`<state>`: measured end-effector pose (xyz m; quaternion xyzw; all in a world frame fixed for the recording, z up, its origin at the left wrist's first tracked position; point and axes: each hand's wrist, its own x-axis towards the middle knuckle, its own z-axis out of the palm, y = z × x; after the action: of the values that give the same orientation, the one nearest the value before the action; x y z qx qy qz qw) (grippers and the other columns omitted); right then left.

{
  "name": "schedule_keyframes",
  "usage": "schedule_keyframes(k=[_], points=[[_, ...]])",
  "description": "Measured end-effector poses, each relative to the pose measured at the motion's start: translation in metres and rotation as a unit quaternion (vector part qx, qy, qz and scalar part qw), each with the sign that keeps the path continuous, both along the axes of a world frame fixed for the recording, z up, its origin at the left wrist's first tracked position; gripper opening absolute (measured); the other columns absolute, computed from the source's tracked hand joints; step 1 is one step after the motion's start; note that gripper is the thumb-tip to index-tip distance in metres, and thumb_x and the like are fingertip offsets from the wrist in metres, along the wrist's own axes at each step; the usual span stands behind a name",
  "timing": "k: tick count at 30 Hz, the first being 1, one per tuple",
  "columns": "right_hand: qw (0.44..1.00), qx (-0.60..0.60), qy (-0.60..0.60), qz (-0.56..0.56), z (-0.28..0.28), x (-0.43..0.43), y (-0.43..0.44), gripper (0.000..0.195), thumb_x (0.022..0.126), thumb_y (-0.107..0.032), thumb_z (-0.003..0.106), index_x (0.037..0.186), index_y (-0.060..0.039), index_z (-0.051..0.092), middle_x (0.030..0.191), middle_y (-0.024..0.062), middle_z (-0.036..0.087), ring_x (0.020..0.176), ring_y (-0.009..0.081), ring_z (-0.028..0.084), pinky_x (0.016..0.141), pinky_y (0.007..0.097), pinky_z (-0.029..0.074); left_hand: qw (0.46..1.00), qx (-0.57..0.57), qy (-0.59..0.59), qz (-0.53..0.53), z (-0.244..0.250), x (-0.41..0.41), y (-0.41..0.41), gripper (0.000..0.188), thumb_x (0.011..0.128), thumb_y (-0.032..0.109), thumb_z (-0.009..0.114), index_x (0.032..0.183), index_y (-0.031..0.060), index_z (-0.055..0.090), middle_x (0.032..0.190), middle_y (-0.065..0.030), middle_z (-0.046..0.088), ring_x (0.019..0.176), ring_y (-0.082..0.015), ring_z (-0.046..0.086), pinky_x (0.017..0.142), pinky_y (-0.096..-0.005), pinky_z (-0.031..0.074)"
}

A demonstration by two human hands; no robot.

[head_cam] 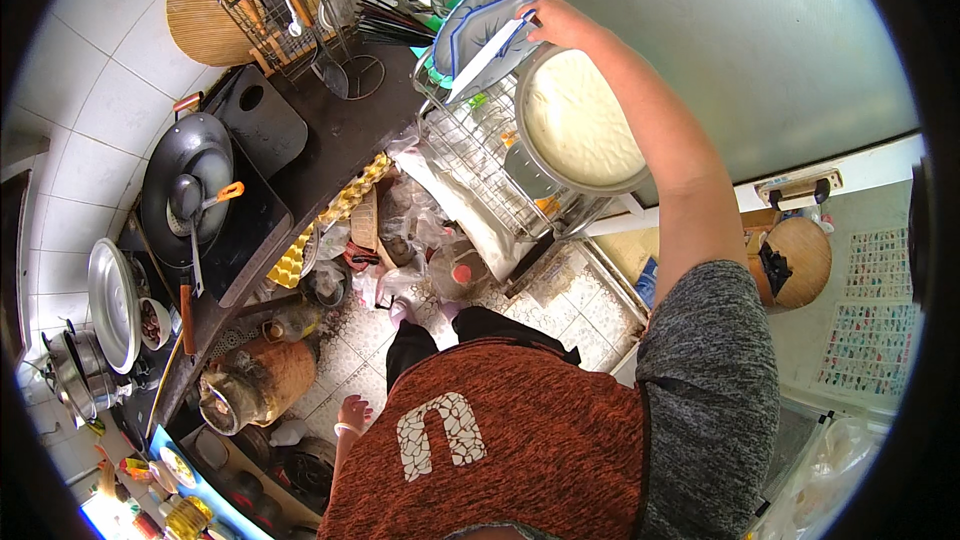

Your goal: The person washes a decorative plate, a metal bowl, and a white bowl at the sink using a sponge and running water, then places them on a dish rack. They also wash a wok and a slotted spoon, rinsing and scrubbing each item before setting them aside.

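My right hand (559, 21) grips the upper edge of a white dish with a blue rim (489, 60), held on edge at the dish rack (480, 187). Right behind it stand blue-rimmed scalloped plates (480, 19). Below my right forearm, a round metal pot (585, 120) with a pale, creamy content or surface sits at the rack's right side; the forearm hides part of it. My left hand (354, 412) hangs low beside my body, fingers somewhat apart and nothing in it, with a light band at its wrist.
Left is a dark counter (352, 120) with a wok (187, 187), ladles, a wire utensil basket (285, 15) and a large metal lid (112, 305). Beneath stand a rusty gas cylinder (259, 382), egg trays (292, 259) and plastic bags. A frosted glass panel (712, 37) borders the right.
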<state>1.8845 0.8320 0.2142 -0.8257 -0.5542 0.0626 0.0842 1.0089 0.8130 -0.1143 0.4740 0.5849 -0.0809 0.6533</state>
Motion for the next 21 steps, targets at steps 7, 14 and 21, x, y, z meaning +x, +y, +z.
schedule_keyframes(k=[7,14,21], points=[[0.997,0.045,-0.058,0.032,-0.014,-0.005,0.002,0.028,0.086,-0.015,0.069,0.114,-0.0099,0.066,0.096,0.0131,0.07,0.091,0.0322,0.066,0.08,0.0412,0.052,0.998,0.047,-0.039,0.017,-0.001,0.019,0.016,0.03,0.098,0.015,0.057,0.125,0.0021,0.05,0.102,-0.0125,0.068,0.078,-0.0219,0.069,0.065,-0.0324,0.054],[0.965,0.13,-0.181,0.141,0.033,-0.067,0.009,0.02,0.085,-0.014,0.064,0.105,-0.0119,0.065,0.105,0.0046,0.067,0.1,0.0276,0.063,0.082,0.04,0.052,0.974,0.186,-0.122,-0.041,0.073,0.128,0.075,0.028,0.096,0.009,0.057,0.123,0.0003,0.055,0.104,-0.01,0.068,0.084,-0.0175,0.067,0.068,-0.03,0.054],[0.869,0.145,-0.362,0.303,0.105,-0.159,0.041,0.013,0.078,-0.014,0.06,0.091,-0.0142,0.063,0.086,0.0023,0.057,0.096,0.0189,0.059,0.088,0.0336,0.044,0.795,0.508,-0.32,-0.079,0.302,0.348,0.126,0.034,0.089,-0.001,0.063,0.123,-0.0019,0.056,0.109,-0.0145,0.068,0.1,-0.0227,0.067,0.087,-0.0319,0.051]])
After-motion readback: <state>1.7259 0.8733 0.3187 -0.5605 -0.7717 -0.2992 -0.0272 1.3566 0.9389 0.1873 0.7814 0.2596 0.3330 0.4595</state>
